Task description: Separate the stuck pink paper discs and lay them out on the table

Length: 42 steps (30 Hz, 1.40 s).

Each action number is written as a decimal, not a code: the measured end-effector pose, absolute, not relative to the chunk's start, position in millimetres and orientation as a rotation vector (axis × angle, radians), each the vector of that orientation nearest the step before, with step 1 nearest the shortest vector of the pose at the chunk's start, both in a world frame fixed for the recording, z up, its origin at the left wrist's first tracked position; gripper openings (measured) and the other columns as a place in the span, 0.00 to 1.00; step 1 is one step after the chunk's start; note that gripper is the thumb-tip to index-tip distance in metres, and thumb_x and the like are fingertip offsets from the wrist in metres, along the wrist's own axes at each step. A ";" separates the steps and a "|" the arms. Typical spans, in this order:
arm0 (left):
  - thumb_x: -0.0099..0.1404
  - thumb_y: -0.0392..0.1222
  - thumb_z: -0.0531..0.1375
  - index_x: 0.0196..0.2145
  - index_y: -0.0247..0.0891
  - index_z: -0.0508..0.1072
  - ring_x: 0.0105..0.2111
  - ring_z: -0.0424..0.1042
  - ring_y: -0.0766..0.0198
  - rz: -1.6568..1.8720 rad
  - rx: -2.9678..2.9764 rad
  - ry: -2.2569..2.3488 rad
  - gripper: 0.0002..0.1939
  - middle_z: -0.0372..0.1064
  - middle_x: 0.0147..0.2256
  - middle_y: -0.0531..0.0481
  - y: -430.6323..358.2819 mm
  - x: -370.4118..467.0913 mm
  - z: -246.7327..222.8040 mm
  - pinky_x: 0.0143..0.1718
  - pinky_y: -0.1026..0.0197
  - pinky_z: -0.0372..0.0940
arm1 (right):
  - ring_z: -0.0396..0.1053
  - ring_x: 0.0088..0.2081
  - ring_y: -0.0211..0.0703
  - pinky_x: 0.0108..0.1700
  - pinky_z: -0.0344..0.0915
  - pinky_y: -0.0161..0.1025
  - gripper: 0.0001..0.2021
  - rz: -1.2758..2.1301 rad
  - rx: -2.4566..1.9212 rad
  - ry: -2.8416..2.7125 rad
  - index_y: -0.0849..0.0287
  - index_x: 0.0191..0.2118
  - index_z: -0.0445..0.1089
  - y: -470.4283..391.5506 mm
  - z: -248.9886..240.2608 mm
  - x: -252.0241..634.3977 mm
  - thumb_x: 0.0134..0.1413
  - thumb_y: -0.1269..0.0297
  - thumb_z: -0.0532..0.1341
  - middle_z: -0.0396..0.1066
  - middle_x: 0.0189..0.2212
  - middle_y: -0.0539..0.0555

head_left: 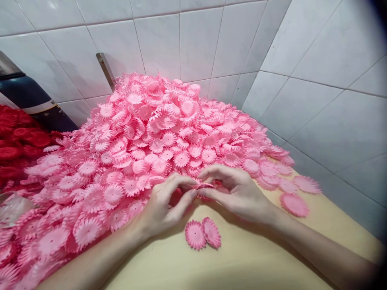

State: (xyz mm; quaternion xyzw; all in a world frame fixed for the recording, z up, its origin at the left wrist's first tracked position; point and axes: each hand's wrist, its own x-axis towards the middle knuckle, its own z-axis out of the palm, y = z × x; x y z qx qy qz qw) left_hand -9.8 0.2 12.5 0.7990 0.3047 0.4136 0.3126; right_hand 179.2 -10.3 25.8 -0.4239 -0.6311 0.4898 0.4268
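A large heap of pink fabric flower discs point(169, 139) with fringed edges fills the table's back and left. At its front edge, my left hand point(171, 201) and my right hand point(236, 193) meet, pinching a pink disc point(205, 186) between thumbs and fingers. The disc is seen nearly edge-on, partly hidden by the fingertips. Just below my hands, two pink discs point(195, 235) lie on the table, one overlapping the other.
A pile of red discs point(21, 139) is at the far left, beside a dark cylindrical container point(36, 98). Clear plastic point(15, 209) lies at the left edge. Loose pink discs point(294, 204) rest on the yellowish table point(250, 257) at right. White tiled walls point(199, 40) stand behind.
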 end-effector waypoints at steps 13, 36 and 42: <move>0.63 0.32 0.58 0.42 0.35 0.70 0.35 0.72 0.64 1.033 2.176 0.790 0.09 0.72 0.36 0.45 0.8 -11.4 14.9 0.36 0.62 0.68 | 0.69 0.32 0.39 0.30 0.67 0.36 0.12 1.221 -1.120 -1.714 0.55 0.49 0.64 -16.5 26.4 181.2 0.60 0.62 0.57 0.70 0.33 0.53; 0.61 0.28 0.59 0.40 0.30 0.72 0.36 0.72 0.64 1.179 2.149 0.729 0.09 0.73 0.35 0.43 2.5 -11.5 16.2 0.37 0.62 0.69 | 0.70 0.30 0.35 0.32 0.69 0.33 0.14 1.379 -0.952 -1.480 0.51 0.46 0.59 -14.2 22.2 176.9 0.56 0.65 0.62 0.71 0.29 0.47; 0.58 0.24 0.60 0.41 0.30 0.74 0.40 0.73 0.63 1.322 2.152 0.651 0.12 0.75 0.37 0.42 4.3 -9.9 14.8 0.40 0.61 0.71 | 0.69 0.34 0.35 0.34 0.69 0.32 0.10 1.143 -0.904 -1.466 0.57 0.29 0.62 -9.9 20.0 176.8 0.50 0.72 0.66 0.68 0.33 0.49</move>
